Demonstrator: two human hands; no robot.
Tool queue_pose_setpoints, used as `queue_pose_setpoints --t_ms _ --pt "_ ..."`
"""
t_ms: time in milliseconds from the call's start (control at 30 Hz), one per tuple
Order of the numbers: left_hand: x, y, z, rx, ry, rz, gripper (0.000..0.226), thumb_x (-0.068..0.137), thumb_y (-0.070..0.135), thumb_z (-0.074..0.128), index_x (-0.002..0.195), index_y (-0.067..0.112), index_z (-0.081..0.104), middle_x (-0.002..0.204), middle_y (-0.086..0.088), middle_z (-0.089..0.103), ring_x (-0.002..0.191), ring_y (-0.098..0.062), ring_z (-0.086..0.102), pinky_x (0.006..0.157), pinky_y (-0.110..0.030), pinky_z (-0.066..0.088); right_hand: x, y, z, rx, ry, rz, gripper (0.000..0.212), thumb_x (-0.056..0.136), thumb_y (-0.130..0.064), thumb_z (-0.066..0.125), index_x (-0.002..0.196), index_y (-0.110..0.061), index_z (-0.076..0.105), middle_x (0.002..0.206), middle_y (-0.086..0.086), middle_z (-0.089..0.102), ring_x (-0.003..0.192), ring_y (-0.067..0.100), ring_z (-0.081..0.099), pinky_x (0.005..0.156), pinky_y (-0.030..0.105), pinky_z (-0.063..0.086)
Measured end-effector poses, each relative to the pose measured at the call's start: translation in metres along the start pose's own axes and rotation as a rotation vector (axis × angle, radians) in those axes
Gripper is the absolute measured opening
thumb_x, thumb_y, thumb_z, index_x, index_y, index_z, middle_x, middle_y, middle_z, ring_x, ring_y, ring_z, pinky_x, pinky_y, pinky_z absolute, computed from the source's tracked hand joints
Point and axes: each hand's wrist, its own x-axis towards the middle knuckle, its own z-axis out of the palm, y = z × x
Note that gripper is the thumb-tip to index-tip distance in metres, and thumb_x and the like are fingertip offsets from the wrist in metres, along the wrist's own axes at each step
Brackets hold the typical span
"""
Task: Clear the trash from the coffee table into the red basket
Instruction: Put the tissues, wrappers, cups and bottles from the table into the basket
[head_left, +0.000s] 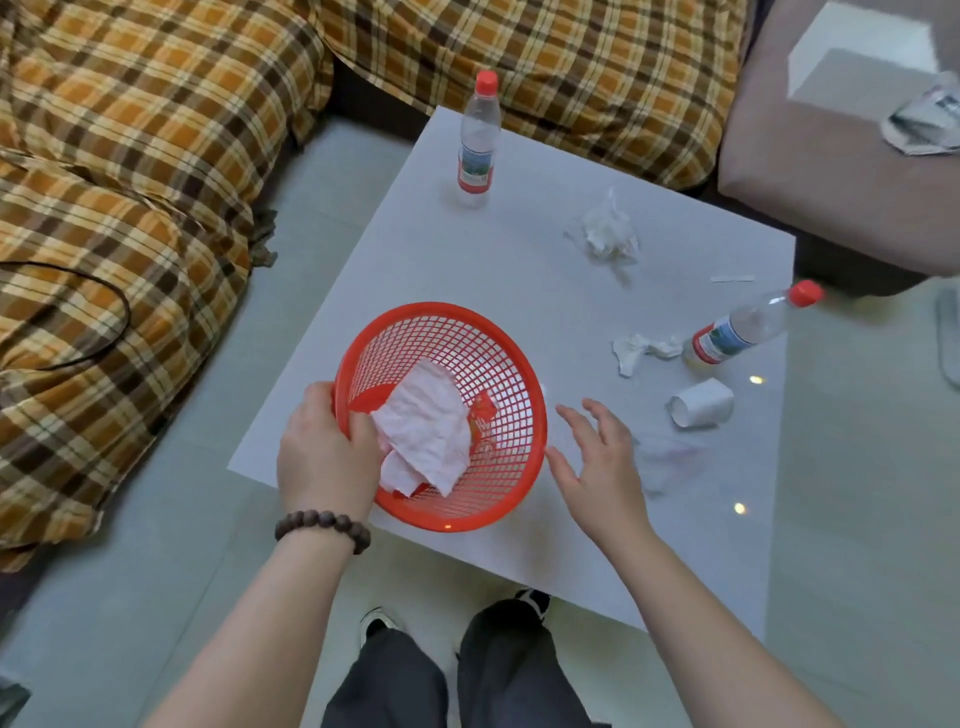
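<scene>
My left hand grips the near-left rim of the red mesh basket, which is tilted on the white coffee table. Inside it lie a crumpled white paper and a red wrapper. My right hand hovers open just right of the basket, holding nothing. On the table sit a crumpled tissue, a smaller tissue scrap, a tipped paper cup, a leaning bottle, an upright bottle and a clear film scrap.
A plaid-covered sofa wraps the left and far sides. A brown seat at the far right carries a white box and crumpled paper. A small paper strip lies near the table's right edge. My feet stand at the near edge.
</scene>
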Motion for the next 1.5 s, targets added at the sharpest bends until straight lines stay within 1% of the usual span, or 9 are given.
queue_pose_setpoints --t_ms 167,400,567,667,833,1033,1200,1333,1500 --pt "-0.016 0.016 0.023 0.024 0.001 0.030 0.016 0.085 0.016 0.051 0.099 0.011 0.056 0.089 -0.012 0.062 0.078 -0.028 0.052 0.067 -0.033 0.036 0.009 0.096 -0.008 -0.272 -0.116 0.157 0.063 0.090 -0.044 0.054 0.146 -0.032 0.028 0.160 0.006 0.010 0.146 0.029 0.005 0.117 0.047 0.016" --pt "-0.044 0.044 0.067 0.147 0.110 0.007 0.019 0.083 0.018 0.049 0.100 0.014 0.057 0.088 -0.011 0.064 0.082 -0.032 0.056 0.067 -0.034 0.037 0.037 0.185 -0.004 -0.467 -0.301 0.093 0.096 0.079 -0.064 0.055 0.147 -0.041 -0.008 0.160 0.006 -0.013 0.146 0.032 -0.011 0.113 0.060 0.004" --pt "-0.069 0.066 0.095 0.151 0.193 -0.009 0.019 0.083 0.020 0.050 0.101 0.016 0.055 0.091 -0.009 0.062 0.085 -0.033 0.057 0.067 -0.038 0.041 0.034 0.213 0.002 -0.564 -0.332 -0.033 0.108 0.080 -0.044 0.064 0.143 -0.040 -0.023 0.159 0.010 0.009 0.146 0.033 0.001 0.110 0.064 -0.005" --pt "-0.082 0.075 0.103 0.155 0.210 -0.024 0.019 0.085 0.018 0.051 0.103 0.013 0.055 0.093 -0.012 0.063 0.085 -0.035 0.058 0.067 -0.042 0.044 0.032 0.220 0.002 -0.598 -0.268 -0.088 0.094 0.083 -0.011 0.054 0.148 -0.039 -0.008 0.147 0.008 0.031 0.135 0.033 0.026 0.110 0.064 0.001" --pt "-0.104 0.079 0.103 0.168 0.212 -0.056 0.020 0.085 0.016 0.051 0.104 0.012 0.056 0.089 -0.013 0.064 0.082 -0.035 0.057 0.064 -0.035 0.037 0.034 0.229 -0.006 -0.614 -0.214 -0.165 0.085 0.083 -0.009 0.053 0.148 -0.039 0.008 0.131 0.003 0.045 0.117 0.029 0.040 0.108 0.057 0.015" --pt "-0.121 0.073 0.093 0.105 0.156 -0.100 0.015 0.087 0.017 0.051 0.100 0.013 0.057 0.090 -0.010 0.064 0.081 -0.030 0.057 0.064 -0.035 0.041 0.024 0.190 -0.051 -0.182 -0.050 0.024 0.093 0.078 -0.031 0.068 0.150 -0.034 0.008 0.135 0.009 0.046 0.118 0.030 0.041 0.104 0.046 0.028" --pt "-0.131 0.068 0.089 0.068 0.147 -0.123 0.014 0.087 0.016 0.051 0.100 0.013 0.056 0.088 -0.010 0.063 0.077 -0.028 0.054 0.063 -0.034 0.039 -0.005 0.102 -0.082 0.315 0.161 -0.277 0.094 0.077 -0.043 0.067 0.148 -0.039 0.006 0.134 -0.007 0.037 0.125 0.010 0.032 0.105 0.032 0.025" --pt "-0.140 0.067 0.089 0.034 0.128 -0.131 0.014 0.087 0.017 0.050 0.099 0.014 0.057 0.088 -0.007 0.063 0.077 -0.026 0.054 0.063 -0.032 0.038 -0.023 0.051 -0.066 0.252 -0.082 -0.498 0.095 0.076 -0.037 0.068 0.149 -0.034 0.007 0.135 -0.002 0.043 0.119 0.021 0.041 0.103 0.036 0.031" --pt "-0.155 0.056 0.081 -0.051 0.127 -0.135 0.013 0.087 0.017 0.049 0.096 0.018 0.058 0.081 -0.002 0.064 0.072 -0.024 0.058 0.059 -0.031 0.042 -0.021 0.030 -0.027 -0.037 -0.394 -0.495 0.097 0.078 -0.045 0.065 0.149 -0.035 -0.001 0.147 0.004 0.036 0.129 0.028 0.036 0.105 0.047 0.033"
